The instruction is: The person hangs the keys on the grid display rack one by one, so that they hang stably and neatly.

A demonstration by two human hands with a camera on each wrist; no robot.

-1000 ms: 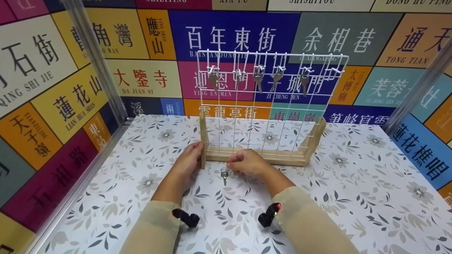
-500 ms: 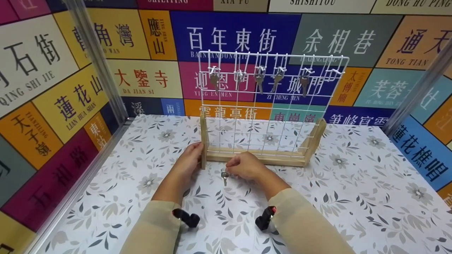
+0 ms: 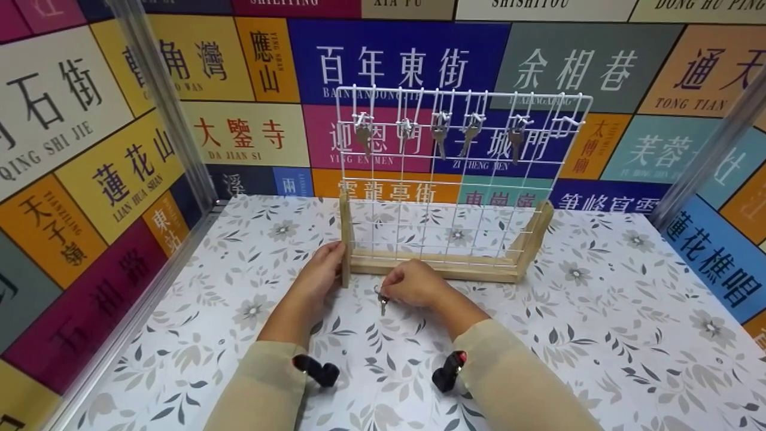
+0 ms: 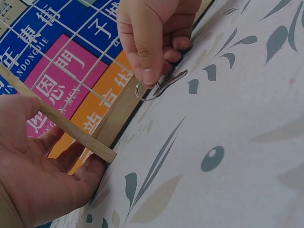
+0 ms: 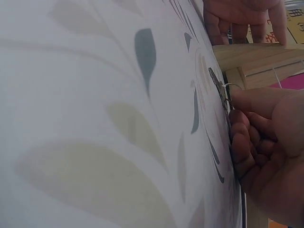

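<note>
My right hand (image 3: 419, 285) pinches the thin metal ring (image 4: 137, 90) of a silver key (image 3: 383, 306) between thumb and forefinger. The key is low over the patterned tabletop, in front of the rack's base bar; in the right wrist view the key (image 5: 216, 80) lies close to the surface. My left hand (image 3: 318, 268) holds the left wooden side piece (image 4: 78, 130) of a white wire grid rack (image 3: 446, 181). In the left wrist view its thumb presses the wood and its fingers pass behind.
Several keys (image 3: 441, 136) hang from white hooks along the grid's upper part. The rightmost hook (image 3: 562, 124) carries no key. Behind the table (image 3: 622, 287) stands a wall of coloured signs (image 3: 395, 57), with metal posts (image 3: 161, 90) at the corners.
My right hand has come slightly down and left to the key on the table and now pinches its ring. The key has shifted a little. My left hand stays on the rack's side.
</note>
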